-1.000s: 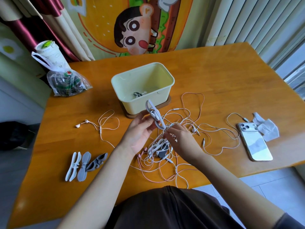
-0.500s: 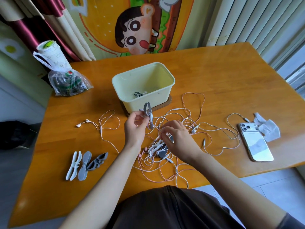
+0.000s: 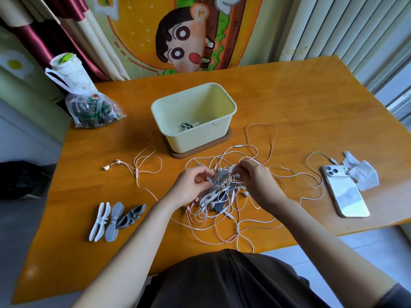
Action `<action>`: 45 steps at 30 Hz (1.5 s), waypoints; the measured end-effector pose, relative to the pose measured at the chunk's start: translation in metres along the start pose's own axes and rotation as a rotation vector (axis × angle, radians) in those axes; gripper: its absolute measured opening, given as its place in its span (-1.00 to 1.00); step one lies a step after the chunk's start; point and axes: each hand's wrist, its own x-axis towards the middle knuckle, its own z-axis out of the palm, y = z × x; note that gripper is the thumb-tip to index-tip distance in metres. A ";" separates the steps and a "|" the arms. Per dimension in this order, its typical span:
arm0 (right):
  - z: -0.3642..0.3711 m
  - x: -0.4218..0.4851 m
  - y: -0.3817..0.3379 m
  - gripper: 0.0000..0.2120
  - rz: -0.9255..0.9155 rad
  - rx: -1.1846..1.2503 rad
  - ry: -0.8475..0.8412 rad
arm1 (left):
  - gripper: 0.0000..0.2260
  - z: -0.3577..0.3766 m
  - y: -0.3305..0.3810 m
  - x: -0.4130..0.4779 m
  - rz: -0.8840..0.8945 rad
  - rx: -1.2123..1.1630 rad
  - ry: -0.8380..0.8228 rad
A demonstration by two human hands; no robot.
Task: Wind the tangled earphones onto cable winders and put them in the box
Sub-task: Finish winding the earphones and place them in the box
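A tangle of white and pink earphone cables (image 3: 224,210) lies on the wooden table (image 3: 289,112) in front of me. My left hand (image 3: 192,186) grips a grey cable winder (image 3: 219,177) just above the pile. My right hand (image 3: 255,182) pinches a cable at the winder's right end. More winders lie buried in the tangle. The cream box (image 3: 193,121) stands behind the pile on a brown lid, with one wound earphone (image 3: 188,125) inside. Three spare winders (image 3: 115,218), white and grey, lie at the front left.
A phone (image 3: 344,194) lies face down at the right with a crumpled tissue (image 3: 360,172) beside it. A plastic bag (image 3: 93,112) and a paper cup (image 3: 71,72) stand at the table's back left corner. One earbud (image 3: 107,167) trails out left of the pile.
My left hand has lowered the grey winder from upright near the box down onto the tangle. My right hand has moved up to meet it at the winder.
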 end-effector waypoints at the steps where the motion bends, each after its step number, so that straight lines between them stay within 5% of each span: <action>1: -0.002 0.001 0.000 -0.81 -0.012 -0.012 0.009 | -0.81 -0.001 0.001 0.000 0.000 -0.030 -0.033; 14: -0.005 0.004 -0.003 -0.87 -0.056 0.032 0.097 | -0.80 -0.010 0.013 -0.009 0.001 -0.344 -0.220; 27: 0.018 -0.005 -0.016 -0.83 -0.040 0.199 0.030 | -0.78 -0.004 0.032 -0.003 0.021 -1.095 0.100; 40: 0.020 -0.009 -0.019 -0.77 -0.087 0.162 -0.069 | -0.88 0.004 0.028 0.006 -0.060 -1.082 0.371; 45: 0.017 -0.010 -0.025 -0.77 -0.137 0.127 -0.092 | -0.89 0.007 0.017 0.006 -0.033 -0.680 0.462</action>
